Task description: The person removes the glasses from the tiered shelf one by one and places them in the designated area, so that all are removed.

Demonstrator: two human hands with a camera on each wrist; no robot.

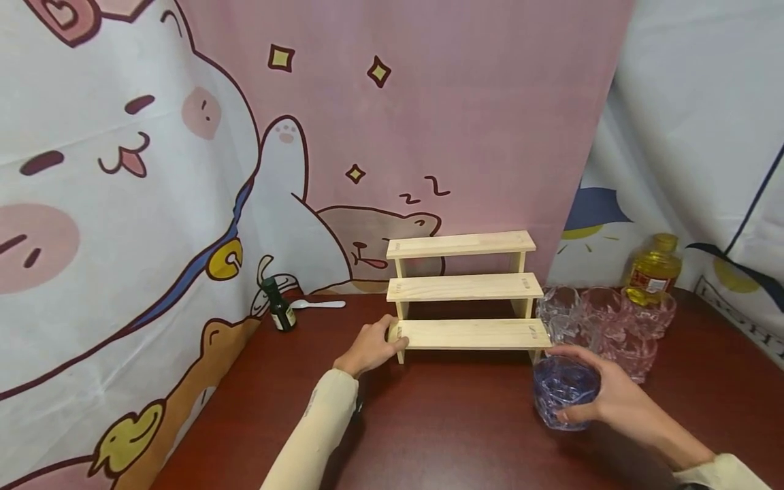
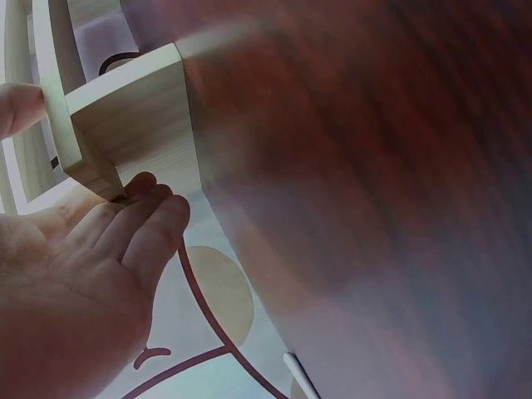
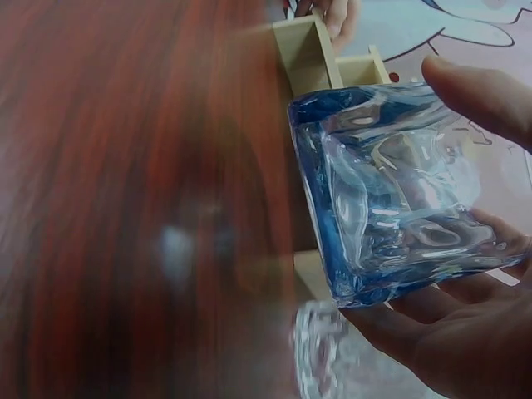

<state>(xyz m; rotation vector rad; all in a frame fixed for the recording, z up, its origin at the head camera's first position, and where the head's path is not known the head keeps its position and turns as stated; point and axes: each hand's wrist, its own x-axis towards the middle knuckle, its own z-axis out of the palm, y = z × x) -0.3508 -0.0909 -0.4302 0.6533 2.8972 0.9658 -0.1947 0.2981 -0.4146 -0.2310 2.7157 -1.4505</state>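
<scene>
A three-step wooden shelf (image 1: 471, 333) stands on the table near the back curtain. My left hand (image 1: 370, 347) grips the left end of its lowest board; the thumb lies on the board's top face. In the left wrist view, the fingers (image 2: 154, 229) reach past the board's end at its underside. My right hand (image 1: 612, 391) holds a blue, faceted glass (image 1: 554, 388) in front of the shelf's right end. The right wrist view shows the thumb (image 3: 478, 91) on one side of the glass and the fingers on the opposite side.
Several clear and pinkish glasses (image 1: 631, 350) are grouped right of the shelf. A yellow oil bottle (image 1: 655, 269) stands behind them. At the back left are a small dark bottle (image 1: 278, 309) and a white spoon (image 1: 321, 304). Printed curtains (image 1: 478, 122) border the reddish-brown table (image 1: 453, 429).
</scene>
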